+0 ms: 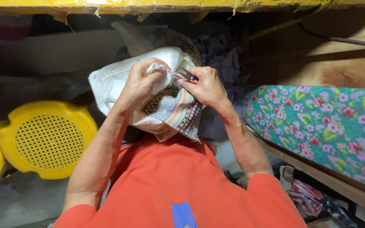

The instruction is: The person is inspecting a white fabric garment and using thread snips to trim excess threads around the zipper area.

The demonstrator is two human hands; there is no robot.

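Note:
My left hand (pixel 142 82) pinches a fold of a cream fabric piece (pixel 110 80) with a brown and white patterned panel (pixel 178 112), holding it up in front of me. My right hand (pixel 205 86) grips small metal thread snips (pixel 186 74) with a red part, their tips pointing at the fabric edge held by my left fingers. The cloth hangs down over my orange shirt (pixel 170 181).
Two yellow perforated plastic stools (pixel 49 139) stand at the left. A board covered in green and pink floral fabric (pixel 322 122) runs along the right, with clothes beneath it. A yellow-taped table edge (pixel 148 5) crosses the top; grey fabric scraps (pixel 224 63) lie behind my hands.

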